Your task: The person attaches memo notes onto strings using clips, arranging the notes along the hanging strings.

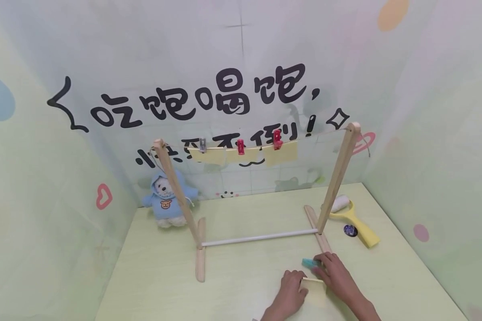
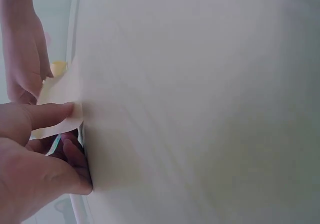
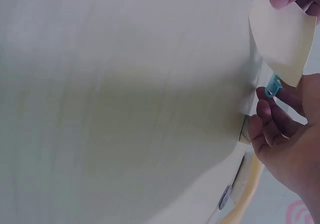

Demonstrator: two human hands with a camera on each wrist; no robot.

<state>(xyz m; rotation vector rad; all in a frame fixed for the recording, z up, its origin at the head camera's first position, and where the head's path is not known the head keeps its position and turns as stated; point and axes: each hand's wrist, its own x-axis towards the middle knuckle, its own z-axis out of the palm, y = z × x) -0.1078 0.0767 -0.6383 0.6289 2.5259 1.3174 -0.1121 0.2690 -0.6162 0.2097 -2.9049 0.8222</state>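
Observation:
My left hand (image 1: 288, 294) pinches a pale yellow paper note (image 3: 282, 31) by one end, thumb on top, just above the table. My right hand (image 1: 339, 278) holds a small teal clip (image 3: 273, 86) at its fingertips, beside the far end of the note. In the left wrist view, the thumb lies flat on the note (image 2: 57, 93), and the other fingers are partly hidden below it. Past both hands stands a wooden frame (image 1: 339, 178) with a string across its top. Three more yellow notes (image 1: 281, 154) hang from it by a grey clip (image 1: 202, 145) and two red clips (image 1: 241, 147).
On the table (image 1: 156, 276), a plush toy in a blue hoodie (image 1: 168, 203) sits behind the frame's left post. A yellow-handled lint roller (image 1: 357, 223) lies right of the frame, beside a dark round disc (image 1: 350, 230). A white rod (image 1: 261, 237) joins the frame's feet. Printed walls enclose the table.

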